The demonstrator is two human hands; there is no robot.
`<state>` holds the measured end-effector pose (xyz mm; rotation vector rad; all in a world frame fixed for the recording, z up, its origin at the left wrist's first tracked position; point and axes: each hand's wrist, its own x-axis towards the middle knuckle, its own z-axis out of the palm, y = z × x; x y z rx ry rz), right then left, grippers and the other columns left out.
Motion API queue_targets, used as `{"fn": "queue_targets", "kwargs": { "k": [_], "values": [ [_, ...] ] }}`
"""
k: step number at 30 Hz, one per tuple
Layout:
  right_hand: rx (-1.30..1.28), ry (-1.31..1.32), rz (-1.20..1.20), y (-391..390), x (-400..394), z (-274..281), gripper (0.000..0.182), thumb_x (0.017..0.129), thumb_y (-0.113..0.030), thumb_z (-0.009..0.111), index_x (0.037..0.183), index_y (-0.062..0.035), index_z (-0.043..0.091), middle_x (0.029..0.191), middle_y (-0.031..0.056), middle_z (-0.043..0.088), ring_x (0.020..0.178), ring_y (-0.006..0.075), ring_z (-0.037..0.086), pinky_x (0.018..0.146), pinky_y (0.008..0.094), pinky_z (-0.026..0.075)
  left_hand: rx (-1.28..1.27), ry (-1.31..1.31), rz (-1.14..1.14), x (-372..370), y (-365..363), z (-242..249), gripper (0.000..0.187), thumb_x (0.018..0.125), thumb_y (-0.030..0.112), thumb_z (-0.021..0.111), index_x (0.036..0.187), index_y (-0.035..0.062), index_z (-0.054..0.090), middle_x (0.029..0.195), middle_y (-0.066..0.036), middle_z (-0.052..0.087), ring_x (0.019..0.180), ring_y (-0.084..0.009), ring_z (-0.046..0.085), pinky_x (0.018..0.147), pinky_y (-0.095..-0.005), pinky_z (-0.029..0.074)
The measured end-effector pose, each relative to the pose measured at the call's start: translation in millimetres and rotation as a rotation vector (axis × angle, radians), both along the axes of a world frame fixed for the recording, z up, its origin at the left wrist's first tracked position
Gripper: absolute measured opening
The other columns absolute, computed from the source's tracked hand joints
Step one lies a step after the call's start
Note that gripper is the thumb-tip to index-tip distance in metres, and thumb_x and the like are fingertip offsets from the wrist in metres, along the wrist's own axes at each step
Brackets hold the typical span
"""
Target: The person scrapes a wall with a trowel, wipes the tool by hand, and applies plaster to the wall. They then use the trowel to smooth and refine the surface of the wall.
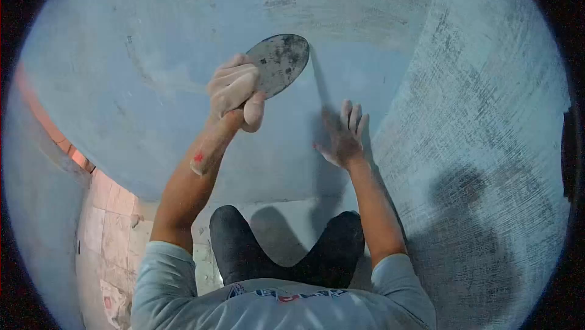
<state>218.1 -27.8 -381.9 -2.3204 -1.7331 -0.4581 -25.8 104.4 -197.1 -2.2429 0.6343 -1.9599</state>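
My left hand (236, 92), dusted with white powder, is wrapped round one end of an oval grey metal blade (284, 62) with dark blotches. The blade points up and to the right, in front of a blue-grey plastered wall (256, 159). Right of it and lower, my right hand (346, 135) has its fingers spread and holds nothing. Its fingertips are powdery, and it is at the wall's surface; firm contact cannot be made out. A dark shadow lies on the wall beside it.
A rough, scratched side wall (487, 104) rises on the right, with shadows on its lower part. My bent knees (286, 263) are close to the wall's foot. Pale floor tiles (113, 226) with debris show at the lower left, beside another wall section (42, 208).
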Motion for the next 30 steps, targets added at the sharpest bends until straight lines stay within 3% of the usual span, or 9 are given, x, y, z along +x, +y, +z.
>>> {"fn": "queue_targets", "kwargs": {
  "k": [3,8,12,15,20,23,26,28,30],
  "values": [
    [0.237,0.042,0.159,-1,10,-20,0.107,0.087,-0.063,0.071,0.168,-0.0396,0.006,0.173,0.0244,-0.008,0.156,0.0566,-0.006,0.119,0.0771,0.000,-0.019,-0.030,-0.038,-18,-18,9,0.032,0.084,0.013,0.052,0.060,0.0062,0.032,0.056,-0.005,0.031,0.046,-0.0225,0.032,0.051,-0.0367,0.033],
    [-0.017,0.028,0.045,-12,-3,11,0.100,0.088,-0.062,0.070,0.168,-0.0392,0.015,0.173,0.0261,-0.006,0.156,0.0568,-0.004,0.119,0.0769,0.000,-0.035,-0.056,-0.008,-12,11,-14,0.035,0.084,0.013,0.053,0.060,0.0078,0.028,0.056,-0.005,0.029,0.047,-0.0224,0.029,0.050,-0.0355,0.031],
    [0.235,0.015,0.118,4,8,-26,0.104,0.085,-0.066,0.071,0.168,-0.0380,0.014,0.173,0.0263,-0.007,0.156,0.0551,-0.007,0.120,0.0751,-0.002,0.003,-0.015,0.014,-7,-20,6,0.031,0.079,0.009,0.051,0.061,0.0094,0.026,0.056,-0.006,0.029,0.047,-0.0206,0.031,0.049,-0.0350,0.027],
    [0.083,0.029,0.143,-8,6,-6,0.108,0.085,-0.061,0.074,0.169,-0.0272,0.014,0.169,0.0353,-0.006,0.153,0.0620,-0.008,0.116,0.0786,-0.002,-0.039,-0.034,-0.045,-35,-13,-7,0.030,0.078,0.008,0.051,0.061,0.0098,0.026,0.057,-0.006,0.028,0.047,-0.0207,0.032,0.050,-0.0351,0.027],
    [0.183,-0.017,0.113,3,6,-22,0.106,0.085,-0.060,0.075,0.168,-0.0307,0.016,0.170,0.0328,-0.002,0.153,0.0617,-0.007,0.116,0.0789,0.001,0.043,0.005,-0.062,15,-7,-6,0.030,0.071,0.007,0.053,0.061,0.0098,0.025,0.057,-0.005,0.029,0.044,-0.0197,0.029,0.049,-0.0364,0.026],
    [0.163,0.049,0.150,-4,10,-17,0.099,0.089,-0.064,0.068,0.168,-0.0403,0.012,0.173,0.0248,-0.003,0.155,0.0575,-0.004,0.119,0.0776,-0.003,0.016,0.008,-0.072,-11,-20,-5,0.032,0.075,0.009,0.054,0.061,0.0102,0.025,0.056,-0.005,0.029,0.043,-0.0197,0.029,0.049,-0.0363,0.027],
    [0.060,0.018,0.097,-3,17,-9,0.098,0.089,-0.065,0.067,0.167,-0.0400,0.014,0.173,0.0255,-0.001,0.155,0.0580,-0.002,0.117,0.0799,-0.002,-0.027,-0.078,-0.045,-23,7,-20,0.035,0.083,0.013,0.053,0.059,0.0105,0.028,0.053,-0.003,0.029,0.043,-0.0189,0.028,0.049,-0.0360,0.026],
    [0.006,-0.009,0.038,2,6,-10,0.097,0.089,-0.067,0.066,0.167,-0.0399,0.016,0.172,0.0271,0.000,0.155,0.0582,-0.002,0.115,0.0817,0.000,-0.023,-0.058,-0.006,-17,10,-19,0.036,0.087,0.015,0.053,0.059,0.0083,0.031,0.055,-0.005,0.035,0.044,-0.0195,0.031,0.049,-0.0363,0.029],
    [0.223,-0.023,0.134,9,11,-37,0.097,0.088,-0.067,0.067,0.167,-0.0393,0.017,0.172,0.0279,0.002,0.155,0.0586,0.000,0.115,0.0817,0.001,0.019,0.044,0.044,-12,1,-8,0.041,0.095,0.019,0.053,0.061,0.0036,0.036,0.057,-0.011,0.048,0.046,-0.0208,0.039,0.050,-0.0374,0.036]
  ]
}}
